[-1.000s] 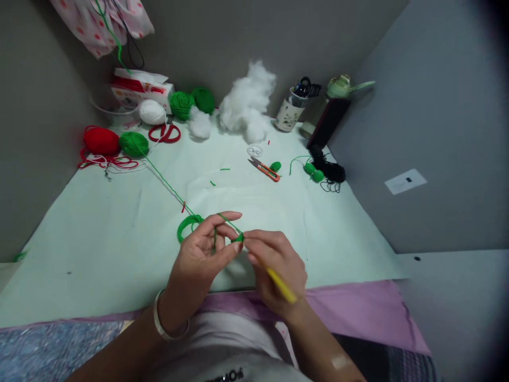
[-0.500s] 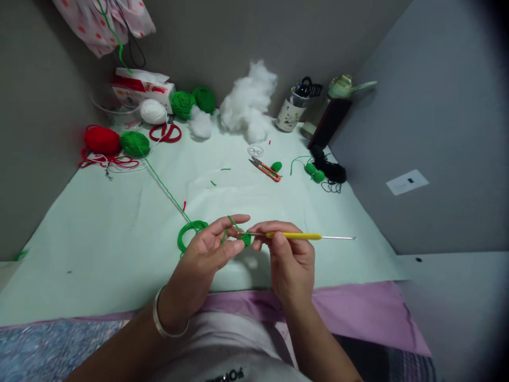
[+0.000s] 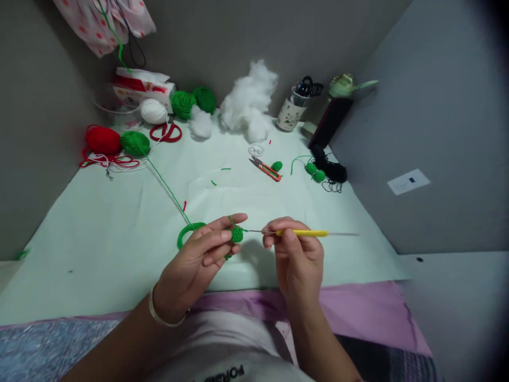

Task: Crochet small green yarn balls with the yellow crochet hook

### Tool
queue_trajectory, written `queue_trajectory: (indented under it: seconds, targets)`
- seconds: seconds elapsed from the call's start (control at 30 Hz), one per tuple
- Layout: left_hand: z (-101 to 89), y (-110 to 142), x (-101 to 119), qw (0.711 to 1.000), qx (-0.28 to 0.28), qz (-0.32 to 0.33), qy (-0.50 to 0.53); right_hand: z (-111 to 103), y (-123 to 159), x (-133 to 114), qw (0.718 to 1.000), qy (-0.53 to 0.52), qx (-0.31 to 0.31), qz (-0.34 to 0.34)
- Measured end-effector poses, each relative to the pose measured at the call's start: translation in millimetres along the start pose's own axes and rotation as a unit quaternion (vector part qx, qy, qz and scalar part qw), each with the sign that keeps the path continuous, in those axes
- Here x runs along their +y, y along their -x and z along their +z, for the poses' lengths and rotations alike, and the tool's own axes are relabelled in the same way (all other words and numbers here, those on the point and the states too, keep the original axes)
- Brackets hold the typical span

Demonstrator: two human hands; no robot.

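Observation:
My left hand (image 3: 202,246) pinches a small green crochet piece (image 3: 237,234) between thumb and fingers, with green yarn looped over the raised index finger. My right hand (image 3: 298,252) grips the yellow handle of a crochet hook (image 3: 304,233). The hook's thin metal tip points left, and a green loop stretches from the piece to it. Behind the left hand lies a coil of green yarn (image 3: 183,237), from which a strand runs back to a green yarn ball (image 3: 135,143). Part of the piece is hidden by my thumb.
Orange thread snips (image 3: 265,168) lie mid-table beside a small green piece (image 3: 277,166). White stuffing (image 3: 248,103), a cup of tools (image 3: 292,110) and red-handled scissors (image 3: 166,132) stand or lie at the back. Black yarn (image 3: 332,171) is at the right, red yarn (image 3: 102,139) at the left.
My right hand has moved right with the crochet hook, drawing the green loop away from the piece. My left hand has turned, showing more of the crochet piece's side.

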State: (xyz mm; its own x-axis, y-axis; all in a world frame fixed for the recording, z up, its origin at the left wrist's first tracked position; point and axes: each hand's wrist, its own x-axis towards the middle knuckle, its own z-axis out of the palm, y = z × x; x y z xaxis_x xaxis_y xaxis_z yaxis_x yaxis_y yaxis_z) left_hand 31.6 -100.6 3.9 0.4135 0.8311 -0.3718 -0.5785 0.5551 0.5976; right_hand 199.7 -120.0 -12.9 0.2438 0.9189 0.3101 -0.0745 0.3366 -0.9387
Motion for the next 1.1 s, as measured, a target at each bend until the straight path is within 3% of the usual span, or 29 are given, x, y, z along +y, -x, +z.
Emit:
queue_trajectory:
  seconds: [0.1,0.2,0.47,0.67,0.93,1.1]
  targets:
    - [3.5,0,-3,0.998,-0.015,0.024,-0.051,3,-3,3,0.995,-0.062,-0.029,0.074]
    - [7.2,2,-6,0.994,-0.021,0.049,-0.097,4,-2,5,0.993,-0.06,-0.039,0.098]
    - [5.7,5,-2,0.989,-0.039,0.059,-0.126,2,0,3,0.993,-0.056,-0.076,0.067]
    - [4.1,3,-5,0.989,-0.033,0.061,-0.132,5,2,3,0.997,-0.041,-0.043,0.048]
    - [2.6,2,-2,0.981,0.017,0.096,-0.167,3,-2,-1,0.986,-0.133,-0.043,0.086]
    - [1.5,4,0,0.976,0.027,0.104,-0.191,2,1,-7,0.993,-0.085,-0.071,0.046]
